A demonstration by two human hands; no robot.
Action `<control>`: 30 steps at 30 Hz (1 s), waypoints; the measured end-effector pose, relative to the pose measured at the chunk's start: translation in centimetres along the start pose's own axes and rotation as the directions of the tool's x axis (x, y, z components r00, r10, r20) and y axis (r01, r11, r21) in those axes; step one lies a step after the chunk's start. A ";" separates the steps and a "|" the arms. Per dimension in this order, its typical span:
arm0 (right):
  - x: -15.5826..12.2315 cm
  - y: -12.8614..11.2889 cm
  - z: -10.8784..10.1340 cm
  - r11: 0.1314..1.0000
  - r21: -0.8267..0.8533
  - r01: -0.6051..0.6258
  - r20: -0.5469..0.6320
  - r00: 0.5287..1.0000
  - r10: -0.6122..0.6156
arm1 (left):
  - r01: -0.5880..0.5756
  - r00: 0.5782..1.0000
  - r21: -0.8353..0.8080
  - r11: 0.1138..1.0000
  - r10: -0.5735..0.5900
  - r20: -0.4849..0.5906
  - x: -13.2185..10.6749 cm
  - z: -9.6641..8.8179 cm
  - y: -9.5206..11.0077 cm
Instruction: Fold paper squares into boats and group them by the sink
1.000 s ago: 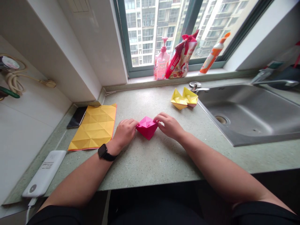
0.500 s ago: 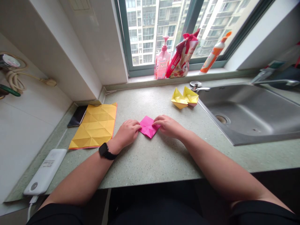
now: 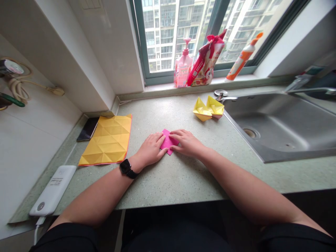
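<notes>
A small folded pink paper [image 3: 167, 141] lies flat on the speckled green counter [image 3: 178, 175]. My left hand [image 3: 151, 150], with a black watch on its wrist, presses down on the paper's left side with fingers stretched flat. Over the paper's right side, my right hand [image 3: 186, 142] lies flat too, fingers extended. Both hands cover most of the paper; only a strip between them shows.
A creased yellow sheet [image 3: 107, 140] and a dark phone [image 3: 88, 128] lie to the left, a white power bank [image 3: 53, 191] nearer. Two folded yellow paper shapes [image 3: 208, 109] sit beside the steel sink [image 3: 283, 126]. Soap bottle [image 3: 183, 68], red bag [image 3: 206, 61], orange bottle [image 3: 241, 59] stand on the sill.
The pink paper was a puffed-up shape pinched between both hands; it has been pressed down flat, and both hands now lie open on top of it.
</notes>
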State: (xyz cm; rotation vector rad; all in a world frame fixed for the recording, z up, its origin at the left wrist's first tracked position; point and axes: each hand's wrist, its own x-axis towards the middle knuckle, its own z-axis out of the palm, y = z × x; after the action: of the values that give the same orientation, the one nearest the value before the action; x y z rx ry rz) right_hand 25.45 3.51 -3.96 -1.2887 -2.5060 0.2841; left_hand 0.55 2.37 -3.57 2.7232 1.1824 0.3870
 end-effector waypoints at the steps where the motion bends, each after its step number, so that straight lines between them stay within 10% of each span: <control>1: 0.0 0.1 0.1 1.000 -0.009 -0.001 0.017 1.000 0.002 | 0.017 0.999 0.009 1.000 -0.017 0.034 0.1 0.1 -0.1; 30: 1.7 0.7 2.6 0.967 -0.175 -0.186 0.070 0.977 0.201 | 0.113 0.973 0.071 0.991 -0.125 0.195 1.8 0.7 -0.4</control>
State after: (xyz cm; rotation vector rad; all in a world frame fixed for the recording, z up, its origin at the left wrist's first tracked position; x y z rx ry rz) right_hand 24.07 5.21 -6.28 -1.6260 -2.5235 0.1790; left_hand 1.63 3.97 -4.02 2.6471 1.3109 0.0633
